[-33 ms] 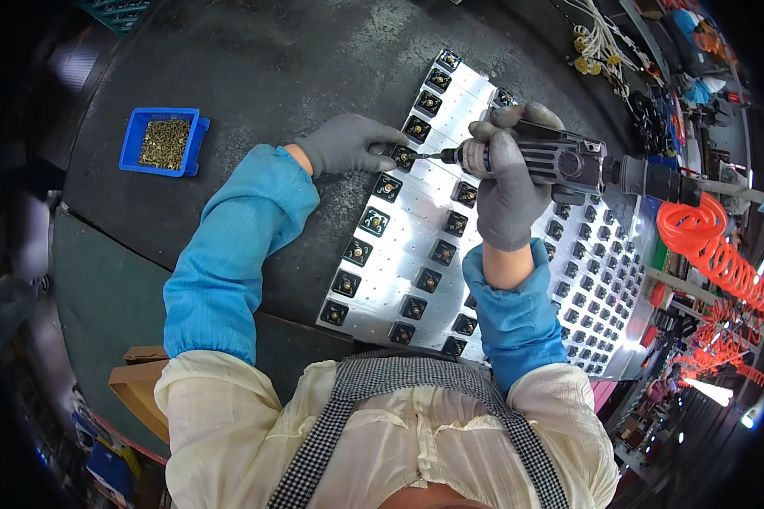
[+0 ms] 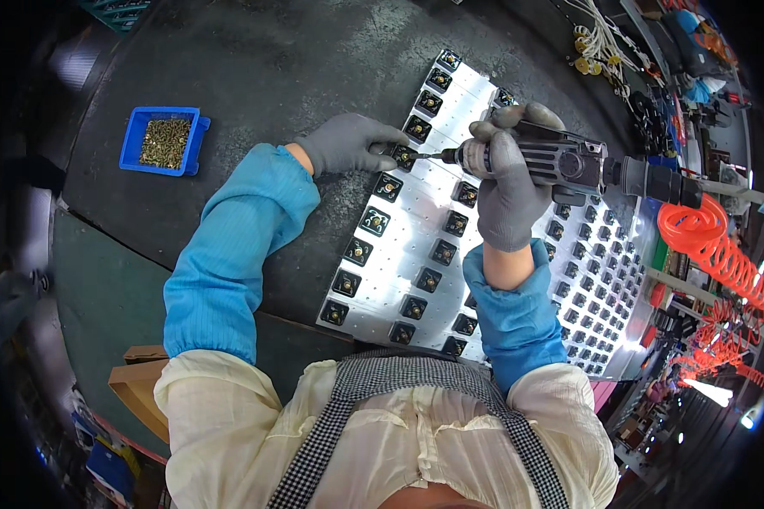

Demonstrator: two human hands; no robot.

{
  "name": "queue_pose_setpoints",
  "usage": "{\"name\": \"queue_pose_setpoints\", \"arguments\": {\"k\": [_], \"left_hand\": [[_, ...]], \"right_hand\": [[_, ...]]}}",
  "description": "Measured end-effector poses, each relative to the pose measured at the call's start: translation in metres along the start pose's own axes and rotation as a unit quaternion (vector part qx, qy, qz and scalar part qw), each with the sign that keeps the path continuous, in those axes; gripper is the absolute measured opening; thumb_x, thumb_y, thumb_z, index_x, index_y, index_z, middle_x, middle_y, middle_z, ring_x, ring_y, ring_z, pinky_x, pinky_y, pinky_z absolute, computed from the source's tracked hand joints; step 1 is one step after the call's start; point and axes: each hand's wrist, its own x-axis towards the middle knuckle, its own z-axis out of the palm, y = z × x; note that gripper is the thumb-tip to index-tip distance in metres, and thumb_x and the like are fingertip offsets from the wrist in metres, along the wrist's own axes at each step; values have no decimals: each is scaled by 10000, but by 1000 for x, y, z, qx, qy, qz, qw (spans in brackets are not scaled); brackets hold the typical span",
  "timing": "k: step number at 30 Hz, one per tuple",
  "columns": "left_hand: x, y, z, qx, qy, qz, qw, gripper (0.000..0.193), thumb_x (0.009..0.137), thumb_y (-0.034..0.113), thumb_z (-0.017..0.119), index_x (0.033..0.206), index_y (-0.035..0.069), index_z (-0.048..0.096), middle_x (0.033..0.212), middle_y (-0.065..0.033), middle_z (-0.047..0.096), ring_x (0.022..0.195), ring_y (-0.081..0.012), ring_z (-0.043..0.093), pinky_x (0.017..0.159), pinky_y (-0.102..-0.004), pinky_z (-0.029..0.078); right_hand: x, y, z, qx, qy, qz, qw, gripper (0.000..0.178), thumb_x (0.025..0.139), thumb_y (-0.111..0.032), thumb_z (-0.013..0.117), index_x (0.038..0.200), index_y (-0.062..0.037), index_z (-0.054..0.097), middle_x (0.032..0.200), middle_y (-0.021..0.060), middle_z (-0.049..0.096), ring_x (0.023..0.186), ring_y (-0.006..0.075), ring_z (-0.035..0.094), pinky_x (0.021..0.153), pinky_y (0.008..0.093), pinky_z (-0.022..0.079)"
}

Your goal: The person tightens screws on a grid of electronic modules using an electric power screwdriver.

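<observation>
My right hand [image 2: 511, 195], gloved in grey, is wrapped around a dark pistol-shaped air screwdriver [image 2: 569, 161]. Its thin bit points left, and the tip meets one of the small black square parts [image 2: 405, 159] along the left edge of a shiny perforated metal panel [image 2: 403, 246]. From the left, my gloved left hand [image 2: 348, 146] has thumb and forefinger bent around that same black part. Brass-coloured centres show in many of the other black parts, which stand in rows across the panel. The bit's exact contact is too small to make out.
A blue bin [image 2: 197, 140] of small brass-coloured screws stands on the dark tabletop [image 2: 238, 68] at left. Red coiled hose [image 2: 692, 233] hangs at right beside cluttered shelves. White cables [image 2: 598, 42] lie at the far right. A brown cardboard box [image 2: 140, 390] is at lower left.
</observation>
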Motion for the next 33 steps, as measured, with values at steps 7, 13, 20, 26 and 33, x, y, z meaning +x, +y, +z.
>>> {"name": "queue_pose_setpoints", "arguments": {"k": [7,13,20,26,33], "left_hand": [[1,8,-6,-6,-37,-46,998,541,788,332,770,1285,179,620,847,-79,643,785,-205,624,739,-345,498],[3,8,-9,3,-59,-51,997,566,766,312,793,1286,173,618,828,-59,634,768,-182,614,716,-331,495],[4,10,-12,-7,-57,-46,997,551,755,283,802,1272,187,636,741,-36,590,685,-157,585,644,-326,474],[4,7,-11,-10,-55,-36,998,549,756,274,801,1273,195,638,727,-23,578,667,-147,573,630,-322,462],[5,11,-13,-14,-76,-53,996,545,758,297,801,1273,212,641,733,-25,589,672,-152,579,629,-322,466]], "right_hand": [[10,-10,15,-34,-34,52,997,417,833,58,653,1218,-23,511,1001,105,621,857,146,629,692,260,537],[4,-7,20,-77,-40,44,995,455,824,61,672,1238,-32,506,1043,113,623,876,142,632,741,281,560],[-1,-1,26,-125,-19,-8,992,457,883,53,583,1313,-40,459,1101,147,598,966,230,649,712,325,560],[-7,1,30,-147,-40,-22,988,465,880,46,604,1313,-39,459,1107,149,600,983,243,658,747,323,566],[1,2,30,-138,-34,-5,990,466,876,55,596,1314,-38,466,1095,142,604,945,236,646,678,321,537]]}}
